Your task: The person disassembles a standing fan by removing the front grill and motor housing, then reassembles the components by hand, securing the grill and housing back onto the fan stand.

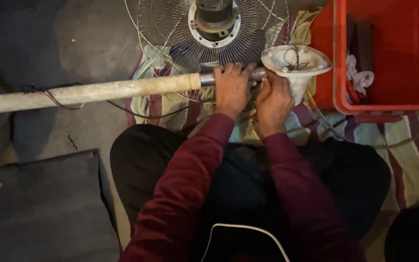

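The fan stand pole (98, 90) lay flat across your lap line, its cream sleeve running out well past your left hand (232, 87), and its bare metal end passed under both of your hands. Your left hand was curled down over that metal section, fingers wrapped around it, just beyond where the cream sleeve stopped. Your right hand (273, 99) sat touching the left one, fingers bent in and pressed around the same joint; what they pinched underneath I couldn't tell. Right against your right hand's fingertips stood the white plastic housing (296, 63), open side up with wires showing inside. Just above your left hand's knuckles lay the wire fan guard (170, 29) with the motor (214, 17) in its middle. Farther out beyond your right hand sat the red crate (389, 104) on the striped cloth (413, 160). A thin black cable (141, 115) trailed below the pole.
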